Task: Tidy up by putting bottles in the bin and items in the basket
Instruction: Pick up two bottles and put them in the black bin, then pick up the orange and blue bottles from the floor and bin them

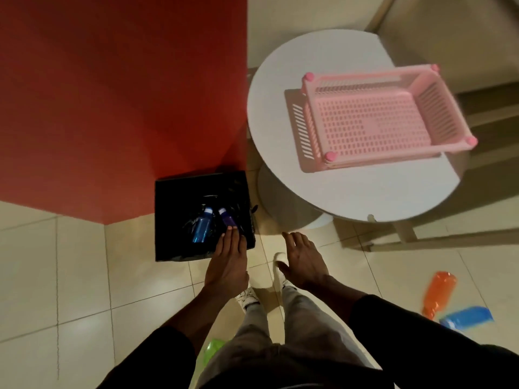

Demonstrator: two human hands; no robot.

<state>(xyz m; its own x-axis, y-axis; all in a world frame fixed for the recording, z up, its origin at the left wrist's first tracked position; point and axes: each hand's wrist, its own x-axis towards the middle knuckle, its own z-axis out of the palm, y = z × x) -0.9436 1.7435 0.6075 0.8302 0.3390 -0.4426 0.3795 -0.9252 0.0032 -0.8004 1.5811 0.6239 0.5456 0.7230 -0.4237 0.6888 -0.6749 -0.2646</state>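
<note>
Black bin (171, 220) on the floor against the red wall (112, 94), lined with a bag, and it's got two bottles in it: a blue bottle (202, 227) lying down in there and a purple bottle (228, 219) right beside it. The left hand (229, 259) is flat over the bin's near edge, fingers straight and together, fingertips at the purple bottle. Can't honestly tell if it's touching it or has just let go, the view's a bit soft there, but nothing is clamped in that hand. The right hand (304, 258) hangs loose and spread, empty, above the floor tiles next to the bin.

Further out, the pink basket (373, 122) sits on the round white table (351, 197) with nothing in it that I can see. An orange bottle (438, 294) and a blue item (467, 317) lie on the floor off to the right, and something green (213, 350) peeks out by the legs.

What could go wrong: that green thing is right underfoot, so stepping back blind could kick or crush it. Also the blurry blue item might be a bottle or not, so it could get sorted into the wrong place
</note>
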